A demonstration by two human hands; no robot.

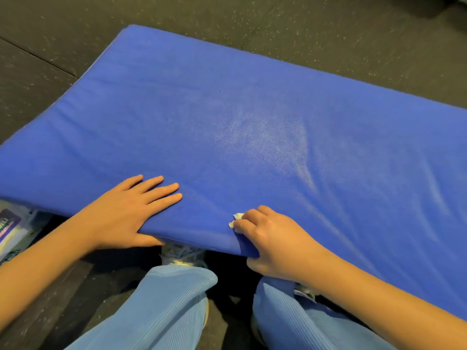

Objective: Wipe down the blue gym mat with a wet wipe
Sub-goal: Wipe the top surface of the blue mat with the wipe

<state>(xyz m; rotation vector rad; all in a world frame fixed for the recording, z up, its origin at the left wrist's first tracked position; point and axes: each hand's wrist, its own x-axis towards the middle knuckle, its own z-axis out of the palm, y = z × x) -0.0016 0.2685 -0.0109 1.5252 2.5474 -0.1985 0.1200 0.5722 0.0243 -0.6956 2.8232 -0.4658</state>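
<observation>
From the head camera, the blue gym mat is lying on the dark speckled floor, running from far left to near right, with its near edge rising over the person's knees. The left hand is resting flat on the mat near that edge, its fingers straight and spread and holding nothing, the thumb lying along the edge. To its right, the right hand is sitting on the same edge with curled fingers bunching a white wet wipe against the surface; only a small crumpled bit of wipe is peeking out past the fingertips. The thumb is tucking below the mat's rim. A paler sheen is showing on the mat further out. Light blue ribbed trousers are filling the near foreground, with a shoe just under the mat. A printed packet is lying at the left edge.
</observation>
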